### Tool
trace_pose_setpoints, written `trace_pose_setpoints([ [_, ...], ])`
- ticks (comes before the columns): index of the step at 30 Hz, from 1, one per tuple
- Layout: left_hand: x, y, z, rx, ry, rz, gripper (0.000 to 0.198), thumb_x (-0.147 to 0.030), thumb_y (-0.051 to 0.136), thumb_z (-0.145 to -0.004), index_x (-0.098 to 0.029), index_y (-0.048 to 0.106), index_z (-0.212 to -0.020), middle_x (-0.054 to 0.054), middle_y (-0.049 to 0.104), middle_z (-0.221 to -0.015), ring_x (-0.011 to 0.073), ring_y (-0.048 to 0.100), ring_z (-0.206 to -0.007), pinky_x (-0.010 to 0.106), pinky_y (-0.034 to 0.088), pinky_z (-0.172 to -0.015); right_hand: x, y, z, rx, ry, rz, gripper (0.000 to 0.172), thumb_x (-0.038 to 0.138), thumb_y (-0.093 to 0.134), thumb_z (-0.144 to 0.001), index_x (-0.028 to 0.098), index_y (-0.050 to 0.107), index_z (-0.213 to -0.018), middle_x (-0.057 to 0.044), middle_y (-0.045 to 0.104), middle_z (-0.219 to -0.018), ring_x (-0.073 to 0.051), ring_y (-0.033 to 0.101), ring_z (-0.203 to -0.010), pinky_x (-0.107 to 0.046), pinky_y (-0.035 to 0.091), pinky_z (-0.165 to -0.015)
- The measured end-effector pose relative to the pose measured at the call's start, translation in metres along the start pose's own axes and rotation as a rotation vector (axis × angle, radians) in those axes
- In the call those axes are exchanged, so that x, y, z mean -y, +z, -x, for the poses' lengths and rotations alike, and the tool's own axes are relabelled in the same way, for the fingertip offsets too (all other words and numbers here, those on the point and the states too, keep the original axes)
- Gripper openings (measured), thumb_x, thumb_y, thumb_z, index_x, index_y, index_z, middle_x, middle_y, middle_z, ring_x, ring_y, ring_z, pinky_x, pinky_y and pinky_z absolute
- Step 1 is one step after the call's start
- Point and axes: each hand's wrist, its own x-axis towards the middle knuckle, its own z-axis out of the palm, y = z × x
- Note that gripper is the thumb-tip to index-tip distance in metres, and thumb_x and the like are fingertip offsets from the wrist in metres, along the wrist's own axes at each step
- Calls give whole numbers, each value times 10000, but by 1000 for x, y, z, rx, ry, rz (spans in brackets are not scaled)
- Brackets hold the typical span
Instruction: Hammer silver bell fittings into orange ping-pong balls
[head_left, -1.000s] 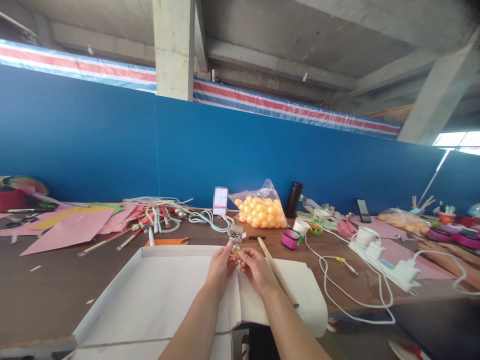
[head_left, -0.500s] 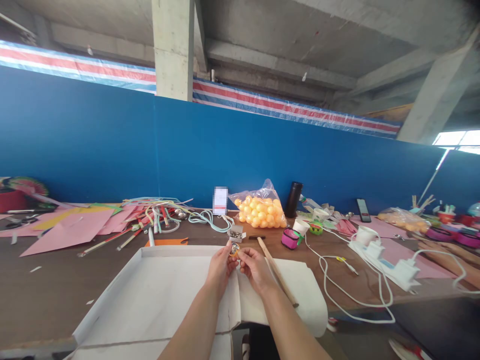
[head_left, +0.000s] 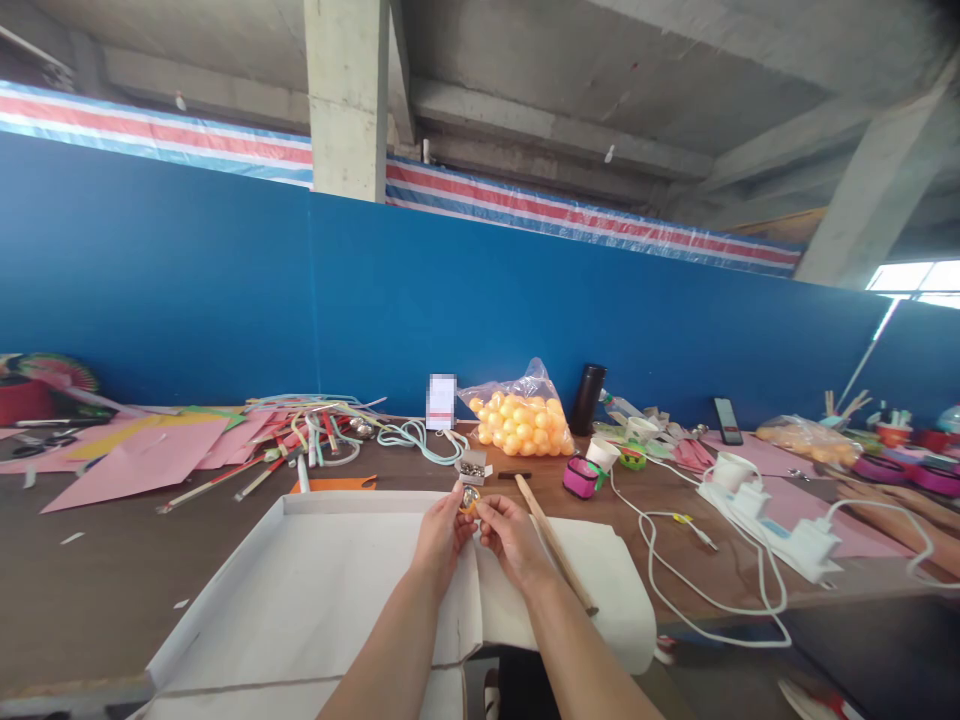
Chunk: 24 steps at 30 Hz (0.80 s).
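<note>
Over the edge of an open white cardboard box (head_left: 337, 575), both hands meet at a small, round, silvery metal piece (head_left: 469, 497) with an orange part below it. My left hand (head_left: 441, 530) pinches it from the left, thumb and fingers closed. From the other side, my right hand (head_left: 510, 530) grips the orange part between thumb and forefinger. Fingers cover much of the piece, so its exact kind is unclear. Just beyond lies a little box of small metal bits (head_left: 472, 467). A hammer with a wooden handle (head_left: 559, 550) rests right of my right hand.
Behind are a bag of orange balls (head_left: 521, 422), a phone (head_left: 441, 402) and a black bottle (head_left: 588, 398). Pink paper (head_left: 142, 465) and tubes lie left. To the right are a purple wristband-like piece (head_left: 580, 478), white cables, a power strip (head_left: 780, 530) and another person's hands (head_left: 892, 510).
</note>
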Motion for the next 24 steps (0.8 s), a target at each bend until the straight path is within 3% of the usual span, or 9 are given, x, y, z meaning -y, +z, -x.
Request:
trace_pose_setpoints([
  [24, 0, 3, 1, 58, 64, -51, 381, -475, 737, -658, -131, 642, -789, 5, 631, -647, 70, 563, -510, 182, 457, -503, -2, -1, -3, -19, -12, -3, 264, 294, 568, -906, 156, 572, -1131, -59, 625, -1098, -180, 640, -886, -368, 547, -748],
])
